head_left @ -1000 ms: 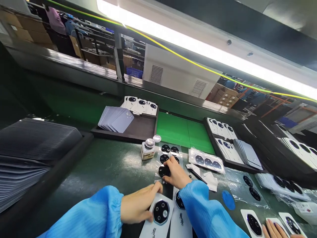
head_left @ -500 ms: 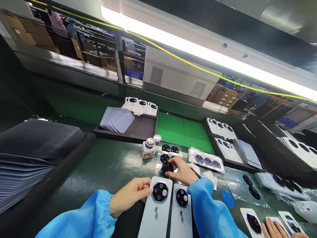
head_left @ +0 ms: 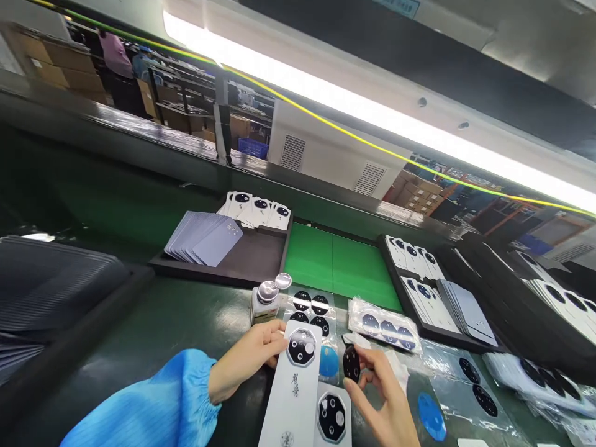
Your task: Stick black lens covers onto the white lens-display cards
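My left hand is closed on the upper left edge of a white phone back cover. This cover carries a black octagonal camera panel and dark lettering. Between the thumb and fingers of my right hand is a loose black octagonal camera lens cover, tilted on edge. A second phone back cover lies partly under the first one, its lower part out of frame. Just beyond them rests a clear sheet of black lens covers, with a blue octagonal film near its lower end.
A bottle with a metal cap stands behind my left hand. A wrapped strip of lens covers and white tissue lie to the right. Black trays of phone covers line the back. Another blue film lies right.
My right hand has lifted the black lens cover off the sheet and brought it right and nearer. The view has shifted, and another person's hands at the lower right have left the frame.
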A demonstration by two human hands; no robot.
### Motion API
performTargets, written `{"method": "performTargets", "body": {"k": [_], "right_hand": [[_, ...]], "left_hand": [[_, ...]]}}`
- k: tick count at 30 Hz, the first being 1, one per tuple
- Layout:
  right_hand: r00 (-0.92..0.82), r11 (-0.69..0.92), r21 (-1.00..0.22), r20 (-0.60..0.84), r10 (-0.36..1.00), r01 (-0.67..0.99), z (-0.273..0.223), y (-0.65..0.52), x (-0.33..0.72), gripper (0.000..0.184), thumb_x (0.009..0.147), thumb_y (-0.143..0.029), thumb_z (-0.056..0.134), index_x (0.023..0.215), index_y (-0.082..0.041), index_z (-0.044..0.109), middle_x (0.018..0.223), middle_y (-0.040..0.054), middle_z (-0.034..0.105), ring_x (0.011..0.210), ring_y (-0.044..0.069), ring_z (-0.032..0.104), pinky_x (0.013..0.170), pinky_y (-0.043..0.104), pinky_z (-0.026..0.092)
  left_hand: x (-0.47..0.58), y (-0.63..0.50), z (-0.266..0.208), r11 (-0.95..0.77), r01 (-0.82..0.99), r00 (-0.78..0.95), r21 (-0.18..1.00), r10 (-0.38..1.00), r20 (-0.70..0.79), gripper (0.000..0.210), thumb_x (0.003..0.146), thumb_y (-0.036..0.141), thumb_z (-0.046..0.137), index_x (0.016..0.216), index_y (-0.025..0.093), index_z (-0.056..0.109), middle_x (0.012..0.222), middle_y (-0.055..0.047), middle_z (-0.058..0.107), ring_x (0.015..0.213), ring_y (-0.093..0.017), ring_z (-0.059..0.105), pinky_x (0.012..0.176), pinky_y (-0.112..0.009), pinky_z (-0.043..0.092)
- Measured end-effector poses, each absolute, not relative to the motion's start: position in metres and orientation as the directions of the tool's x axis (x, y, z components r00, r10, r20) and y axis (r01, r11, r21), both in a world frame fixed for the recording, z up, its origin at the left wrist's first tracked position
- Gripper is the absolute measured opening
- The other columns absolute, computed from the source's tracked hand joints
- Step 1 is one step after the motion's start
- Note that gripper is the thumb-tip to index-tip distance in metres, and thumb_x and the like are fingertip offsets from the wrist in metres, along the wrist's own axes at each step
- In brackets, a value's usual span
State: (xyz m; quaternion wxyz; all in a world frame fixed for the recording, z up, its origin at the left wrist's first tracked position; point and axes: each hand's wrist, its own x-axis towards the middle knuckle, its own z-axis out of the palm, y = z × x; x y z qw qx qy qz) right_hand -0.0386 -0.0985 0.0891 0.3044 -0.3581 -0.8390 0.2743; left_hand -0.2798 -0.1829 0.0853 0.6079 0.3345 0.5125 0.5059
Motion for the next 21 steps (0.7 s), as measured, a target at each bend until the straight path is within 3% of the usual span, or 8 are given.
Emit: {"method": "performTargets", "body": {"k": [8,15,21], "right_hand": [[-0.34,0.381,-0.88,0.279,0.898,0.285,0.054,-0.112,-0.052,0.042,0.081,-0.055,0.062,0.109,-0.024,0.066,0.102,0.006,0.058,0.064,0.012,0.055,0.065,0.022,0.053],[-0.302,0.276,-0.933,0.201,0.932,0.231,0.048,-0.109,-0.05,0.041,0.077,-0.056,0.067,0.107,-0.027,0.07,0.104,0.006,0.061,0.068,0.015,0.058,0.066,0.024,0.054],[-0.344,0.318,-0.9,0.209,0.915,0.3,0.043,-0.108,-0.047,0.046,0.082,-0.059,0.058,0.112,-0.026,0.068,0.106,0.0081,0.061,0.073,0.018,0.061,0.066,0.025,0.055]], "left_hand": [[-0.281,-0.175,0.08,0.259,-0.306,-0.041,0.916,0.958,-0.284,0.038,0.07,0.044,0.068,0.091,0.016,0.055,0.07,-0.003,0.071,0.071,-0.019,0.067,0.065,-0.025,0.047],[-0.283,-0.171,0.075,0.265,-0.296,-0.033,0.918,0.957,-0.287,0.041,0.071,0.049,0.069,0.093,0.015,0.058,0.069,-0.002,0.069,0.072,-0.019,0.064,0.065,-0.025,0.044],[-0.285,-0.17,0.07,0.26,-0.271,-0.039,0.927,0.959,-0.28,0.044,0.074,0.055,0.067,0.092,0.016,0.058,0.073,-0.003,0.069,0.073,-0.019,0.063,0.065,-0.026,0.043]]}}
